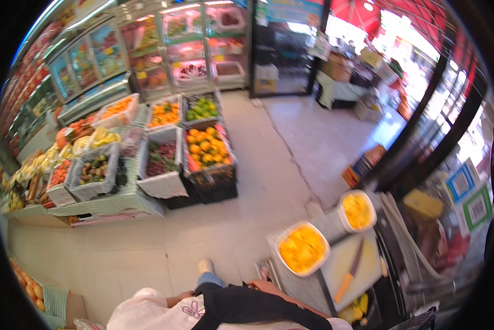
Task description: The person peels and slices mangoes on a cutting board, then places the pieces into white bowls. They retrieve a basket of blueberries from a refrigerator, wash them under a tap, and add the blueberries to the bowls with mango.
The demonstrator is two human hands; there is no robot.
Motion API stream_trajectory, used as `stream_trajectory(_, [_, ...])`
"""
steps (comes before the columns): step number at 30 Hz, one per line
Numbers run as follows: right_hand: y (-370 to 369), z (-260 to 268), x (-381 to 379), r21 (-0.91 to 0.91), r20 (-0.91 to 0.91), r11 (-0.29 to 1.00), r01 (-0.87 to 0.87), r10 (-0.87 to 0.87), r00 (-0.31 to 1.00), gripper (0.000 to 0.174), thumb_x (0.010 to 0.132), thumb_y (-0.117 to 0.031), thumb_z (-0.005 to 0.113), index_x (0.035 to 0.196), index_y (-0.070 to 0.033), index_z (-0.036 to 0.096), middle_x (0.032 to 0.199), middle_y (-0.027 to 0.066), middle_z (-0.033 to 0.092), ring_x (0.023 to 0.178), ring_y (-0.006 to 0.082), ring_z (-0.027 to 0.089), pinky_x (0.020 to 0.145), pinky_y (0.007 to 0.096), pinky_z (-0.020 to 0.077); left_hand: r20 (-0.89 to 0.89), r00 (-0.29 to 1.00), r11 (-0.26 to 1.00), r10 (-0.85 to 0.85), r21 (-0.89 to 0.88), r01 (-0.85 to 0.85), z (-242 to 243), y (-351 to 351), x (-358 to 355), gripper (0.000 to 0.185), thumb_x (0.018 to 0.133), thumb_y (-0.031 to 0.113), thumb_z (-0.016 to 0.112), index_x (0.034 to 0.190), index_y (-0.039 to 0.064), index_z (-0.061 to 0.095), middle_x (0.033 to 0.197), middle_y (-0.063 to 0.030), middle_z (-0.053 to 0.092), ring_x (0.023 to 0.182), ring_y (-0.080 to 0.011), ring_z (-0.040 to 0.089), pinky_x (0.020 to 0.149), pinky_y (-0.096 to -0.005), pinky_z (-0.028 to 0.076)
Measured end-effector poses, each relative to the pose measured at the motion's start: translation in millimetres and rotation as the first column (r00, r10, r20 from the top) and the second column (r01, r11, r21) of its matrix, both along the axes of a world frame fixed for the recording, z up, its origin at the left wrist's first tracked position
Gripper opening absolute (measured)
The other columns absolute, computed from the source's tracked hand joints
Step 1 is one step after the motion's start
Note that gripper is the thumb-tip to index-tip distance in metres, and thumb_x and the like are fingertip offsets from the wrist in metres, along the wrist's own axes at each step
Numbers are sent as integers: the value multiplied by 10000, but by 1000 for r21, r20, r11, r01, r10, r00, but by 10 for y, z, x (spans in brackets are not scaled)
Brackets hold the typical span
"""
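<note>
My left hand point(185, 295) is low against my body, its fingers mostly hidden behind the black apron point(247, 305). My right hand point(256, 284) rests by the apron's upper edge, partly covered, and what its fingers do is hard to make out. To its right stands a counter with a white tub of cut yellow fruit point(304, 248) and a second, similar tub point(357, 211). Beside them lies a white cutting board point(335, 264) carrying a knife point(350, 270) with an orange-toned handle. Yellow peelings point(356, 309) sit in a dark container below the board.
Crates of oranges point(207, 146), green citrus point(201, 109) and other fruit stand ahead on the left. Behind them are lit display fridges point(185, 45). Glass doors point(282, 53) open onto an outer area. A cardboard box point(363, 165) lies by the door frame; printed code signs point(476, 208) stand at right.
</note>
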State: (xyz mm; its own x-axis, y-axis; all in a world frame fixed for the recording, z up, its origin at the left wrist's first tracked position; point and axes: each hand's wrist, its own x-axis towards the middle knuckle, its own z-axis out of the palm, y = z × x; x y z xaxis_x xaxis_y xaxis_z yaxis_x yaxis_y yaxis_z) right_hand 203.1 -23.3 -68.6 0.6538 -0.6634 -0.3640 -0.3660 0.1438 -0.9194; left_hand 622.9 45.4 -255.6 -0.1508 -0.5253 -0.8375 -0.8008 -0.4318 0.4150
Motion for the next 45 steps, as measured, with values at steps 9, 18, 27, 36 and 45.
stream_trajectory(9, [-2175, -203, 1984, -283, -76, 956, 75, -100, 992, 244, 839, -248, 625, 1012, -79, 662, 872, 97, 692, 830, 250, 669, 735, 347, 511, -37, 989, 974, 146, -167, -150, 846, -2104, 752, 567, 862, 563, 503, 1185, 110, 616, 1119, -183, 647, 1060, -338, 608, 917, -403, 459])
stream_trajectory(18, [-3337, -703, 1434, -124, -230, 899, 419, -437, 869, 264, 800, -310, 690, 830, -48, 671, 702, 76, 662, 646, 165, 626, 617, 314, 490, -132, 989, 949, -59, -316, 15, 1456, -4548, 322, 536, 856, 541, 510, 1166, 117, 618, 1102, -184, 650, 1047, -344, 610, 902, -409, 462])
stream_trajectory(27, [-4344, -1210, -620, -15, -516, 769, 640, -554, 653, 325, 801, -371, 669, 875, -54, 672, 759, 107, 685, 719, 209, 658, 675, 353, 508, -182, 962, 927, -202, -352, 128, 1434, -7035, -1341, 505, 851, 520, 517, 1147, 124, 620, 1085, -185, 652, 1035, -351, 611, 887, -415, 465])
stream_trajectory(36, [-7864, -707, -2336, -171, -424, 665, 727, -716, 554, 220, 766, -228, 690, 817, -19, 643, 702, 104, 655, 575, 207, 621, 585, 355, 511, -239, 952, 930, -190, -353, 98, 1307, -8906, -2087, 474, 845, 499, 524, 1127, 131, 622, 1068, -186, 654, 1022, -357, 613, 871, -421, 468])
stream_trajectory(45, [-9980, -1183, -3946, -306, -860, 760, 573, -479, 177, 249, 692, -308, 706, 822, -98, 678, 818, 138, 685, 835, 314, 657, 760, 427, 522, -246, 908, 890, -339, -396, 225, 1151, -11662, -2668, 443, 839, 477, 531, 1108, 138, 624, 1052, -187, 656, 1009, -364, 615, 856, -427, 470])
